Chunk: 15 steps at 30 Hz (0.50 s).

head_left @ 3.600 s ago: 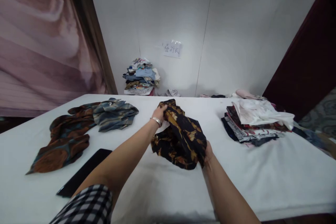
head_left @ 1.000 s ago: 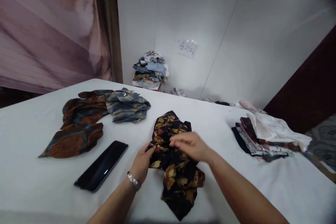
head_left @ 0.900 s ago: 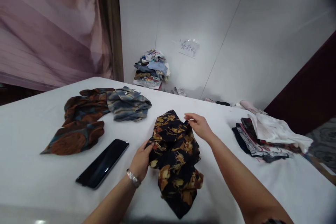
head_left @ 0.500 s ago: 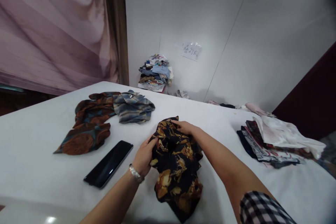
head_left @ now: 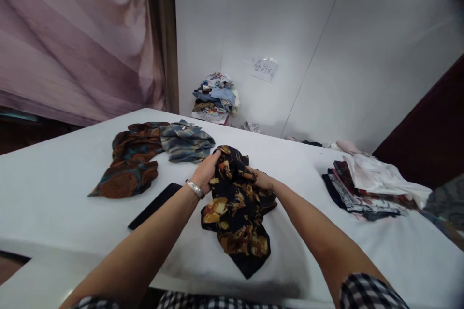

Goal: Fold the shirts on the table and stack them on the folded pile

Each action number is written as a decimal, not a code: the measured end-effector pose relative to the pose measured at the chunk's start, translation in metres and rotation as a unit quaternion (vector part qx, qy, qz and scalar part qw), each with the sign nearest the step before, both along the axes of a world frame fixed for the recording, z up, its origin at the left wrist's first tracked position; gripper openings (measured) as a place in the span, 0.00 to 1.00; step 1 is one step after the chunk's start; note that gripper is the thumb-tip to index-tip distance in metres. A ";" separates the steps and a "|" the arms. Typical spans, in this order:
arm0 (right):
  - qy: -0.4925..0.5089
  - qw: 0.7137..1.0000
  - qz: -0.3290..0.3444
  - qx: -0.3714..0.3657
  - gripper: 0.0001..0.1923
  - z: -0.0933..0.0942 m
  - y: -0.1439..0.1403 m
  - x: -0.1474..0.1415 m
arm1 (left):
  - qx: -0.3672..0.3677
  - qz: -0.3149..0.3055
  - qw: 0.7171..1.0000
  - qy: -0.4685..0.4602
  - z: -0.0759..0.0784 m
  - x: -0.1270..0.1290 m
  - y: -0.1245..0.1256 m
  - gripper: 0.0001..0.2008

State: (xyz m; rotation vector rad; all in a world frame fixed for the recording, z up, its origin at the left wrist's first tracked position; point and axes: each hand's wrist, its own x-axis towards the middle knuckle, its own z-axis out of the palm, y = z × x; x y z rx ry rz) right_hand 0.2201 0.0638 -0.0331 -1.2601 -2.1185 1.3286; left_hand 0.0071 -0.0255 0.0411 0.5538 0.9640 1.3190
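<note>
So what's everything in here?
Table: one, white, centre.
Wall: one, grey, behind.
Curtain: one, pink, left.
Sign: one, white, on wall.
Clothes stack: one, mixed, right.
Clothes heap: one, mixed, behind.
Loose clothes: several, mixed, behind.
Brown garment: one, brown and blue, left.
Plaid garment: one, blue, beside brown garment.
Phone: one, black, left.
Printed garment: one, black and gold, centre.
Bracelet: one, silver, left wrist.
Sleeves: two, black-and-white, bottom.
Left hand: one, gripping printed garment.
Right hand: one, touching printed garment.
</note>
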 end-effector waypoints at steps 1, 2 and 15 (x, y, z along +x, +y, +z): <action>0.029 0.999 -0.021 -0.013 0.21 0.001 -0.002 -0.001 | 0.006 -0.017 1.000 0.012 0.003 0.002 0.000 0.15; 0.067 0.996 -0.050 -0.025 0.15 0.004 -0.002 -0.001 | 0.017 -0.033 0.999 0.033 0.006 0.003 0.000 0.17; 0.307 0.749 -0.370 0.456 0.10 0.165 -0.001 0.087 | 0.165 -0.061 0.561 0.809 0.041 -0.030 0.021 0.11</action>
